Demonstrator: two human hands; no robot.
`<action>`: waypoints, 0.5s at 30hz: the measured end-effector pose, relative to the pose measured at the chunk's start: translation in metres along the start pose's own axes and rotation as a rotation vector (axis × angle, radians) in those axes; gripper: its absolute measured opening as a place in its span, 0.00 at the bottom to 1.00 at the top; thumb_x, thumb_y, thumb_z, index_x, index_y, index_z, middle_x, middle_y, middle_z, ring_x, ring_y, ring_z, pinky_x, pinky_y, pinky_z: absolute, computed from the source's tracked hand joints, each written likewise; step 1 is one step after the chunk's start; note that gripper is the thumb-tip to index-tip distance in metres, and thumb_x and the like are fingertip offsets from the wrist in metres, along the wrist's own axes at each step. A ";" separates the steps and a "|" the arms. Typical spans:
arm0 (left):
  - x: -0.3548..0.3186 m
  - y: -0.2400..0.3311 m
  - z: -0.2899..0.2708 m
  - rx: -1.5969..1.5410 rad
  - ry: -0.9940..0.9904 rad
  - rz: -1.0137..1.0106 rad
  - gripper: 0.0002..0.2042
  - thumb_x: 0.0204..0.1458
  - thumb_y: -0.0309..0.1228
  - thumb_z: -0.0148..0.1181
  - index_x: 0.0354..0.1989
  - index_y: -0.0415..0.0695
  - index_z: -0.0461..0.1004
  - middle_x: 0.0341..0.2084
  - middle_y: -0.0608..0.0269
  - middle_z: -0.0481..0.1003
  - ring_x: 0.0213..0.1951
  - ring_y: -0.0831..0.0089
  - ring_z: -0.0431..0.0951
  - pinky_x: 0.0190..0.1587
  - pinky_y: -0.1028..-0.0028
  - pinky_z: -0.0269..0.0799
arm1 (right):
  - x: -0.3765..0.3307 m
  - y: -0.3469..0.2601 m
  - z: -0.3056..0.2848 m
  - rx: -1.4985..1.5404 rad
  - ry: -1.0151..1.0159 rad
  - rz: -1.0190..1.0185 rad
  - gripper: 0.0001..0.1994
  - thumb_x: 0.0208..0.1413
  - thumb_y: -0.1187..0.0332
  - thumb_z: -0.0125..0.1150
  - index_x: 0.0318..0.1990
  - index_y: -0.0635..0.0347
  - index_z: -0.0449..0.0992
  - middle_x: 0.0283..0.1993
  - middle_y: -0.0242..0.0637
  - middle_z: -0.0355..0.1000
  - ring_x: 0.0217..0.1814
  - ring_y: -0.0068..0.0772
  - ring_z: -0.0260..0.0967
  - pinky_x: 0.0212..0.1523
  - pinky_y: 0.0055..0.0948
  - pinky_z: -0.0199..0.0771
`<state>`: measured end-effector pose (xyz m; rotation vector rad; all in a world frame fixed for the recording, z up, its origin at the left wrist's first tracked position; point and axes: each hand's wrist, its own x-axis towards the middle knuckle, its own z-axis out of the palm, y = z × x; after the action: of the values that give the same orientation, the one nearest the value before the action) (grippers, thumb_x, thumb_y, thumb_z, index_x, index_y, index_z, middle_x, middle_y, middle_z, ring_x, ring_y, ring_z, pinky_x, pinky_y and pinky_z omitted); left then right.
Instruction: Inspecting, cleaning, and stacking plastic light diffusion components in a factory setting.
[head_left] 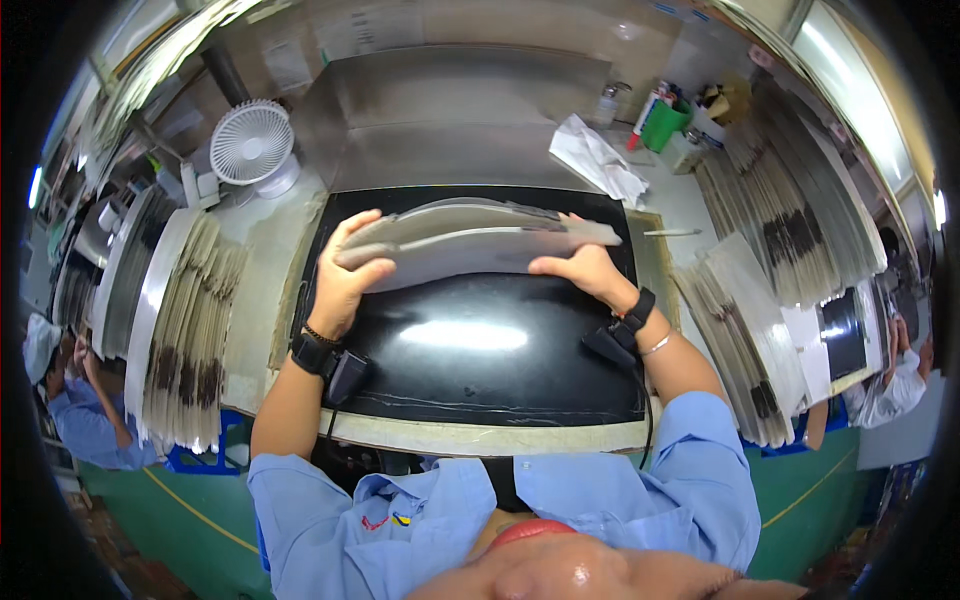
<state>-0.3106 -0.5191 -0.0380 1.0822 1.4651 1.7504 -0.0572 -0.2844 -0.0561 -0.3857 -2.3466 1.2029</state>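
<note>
Between my two hands a thin stack of grey, flexible sheets (480,250) is held up on edge, bowed upward in the middle. My left hand (348,270) grips its left end, with the thumb on the near face and the fingers behind. At the other end my right hand (592,272) pinches the sheets the same way, its fingers mostly hidden behind them. Two or more sheets show, fanned slightly apart along the top edge. Beneath them lies a glossy black work surface (480,350) that reflects a lamp. Black straps with cabled boxes circle both wrists.
Tall stacks of similar sheets stand on the left (190,330) and right (780,220). A metal back panel (460,130) borders the table. Beyond the surface are a white fan (252,145), a crumpled white cloth (600,160), a green container (665,125) and a pen (673,233). Other people work at both sides.
</note>
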 end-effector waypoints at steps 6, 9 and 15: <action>0.003 -0.003 0.004 -0.004 0.135 0.152 0.40 0.39 0.25 0.69 0.63 0.42 0.55 0.47 0.62 0.63 0.51 0.72 0.65 0.55 0.72 0.64 | -0.003 0.006 -0.006 0.194 0.187 -0.125 0.32 0.38 0.64 0.76 0.54 0.58 0.69 0.50 0.33 0.66 0.48 0.29 0.64 0.52 0.27 0.65; -0.002 0.003 0.011 0.035 0.091 0.104 0.40 0.38 0.24 0.69 0.63 0.44 0.55 0.44 0.63 0.64 0.49 0.72 0.67 0.54 0.73 0.65 | -0.002 -0.012 0.002 0.213 0.025 0.049 0.29 0.40 0.64 0.76 0.50 0.62 0.70 0.44 0.33 0.70 0.46 0.26 0.66 0.52 0.28 0.65; 0.001 0.002 0.014 0.093 0.064 0.081 0.33 0.39 0.19 0.68 0.58 0.44 0.62 0.41 0.67 0.69 0.45 0.76 0.71 0.50 0.76 0.67 | -0.006 -0.012 0.008 0.304 0.105 0.043 0.25 0.44 0.66 0.73 0.49 0.61 0.71 0.41 0.32 0.73 0.44 0.23 0.69 0.48 0.25 0.68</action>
<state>-0.2985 -0.5123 -0.0349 1.1573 1.5751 1.8036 -0.0572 -0.2997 -0.0521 -0.3847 -2.0354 1.4944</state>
